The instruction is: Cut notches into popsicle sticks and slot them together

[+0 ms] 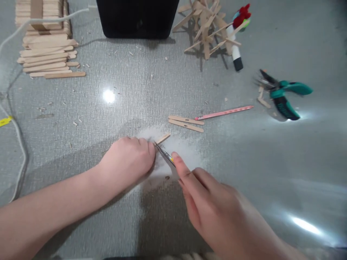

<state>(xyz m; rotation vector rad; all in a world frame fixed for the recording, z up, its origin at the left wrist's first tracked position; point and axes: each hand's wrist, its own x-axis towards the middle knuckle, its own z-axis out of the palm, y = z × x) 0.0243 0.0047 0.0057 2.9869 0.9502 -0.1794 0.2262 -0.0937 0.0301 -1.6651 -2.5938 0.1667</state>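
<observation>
A wooden craft stick (163, 138) is pressed to the table by my left hand (132, 153), whose fingers are curled over it. Only its far end shows past the fist. My right hand (207, 193) grips a craft knife (166, 153) with a bit of yellow on it, index finger laid along its top. The blade tip touches the stick right beside my left fingers. Just beyond lie two craft sticks, an upper one (187, 120) and a lower one (186, 125), each with a small dark mark or slot. Most of the knife's handle is hidden in my hand.
A pink pencil (224, 112) and green-handled pliers (284, 95) lie to the right. Craft sticks (48, 59) are piled at upper left near a white cable (23, 144). A black box-like object (138, 20), a stick structure (207, 25) and a white marker-like tube (235, 52) stand behind.
</observation>
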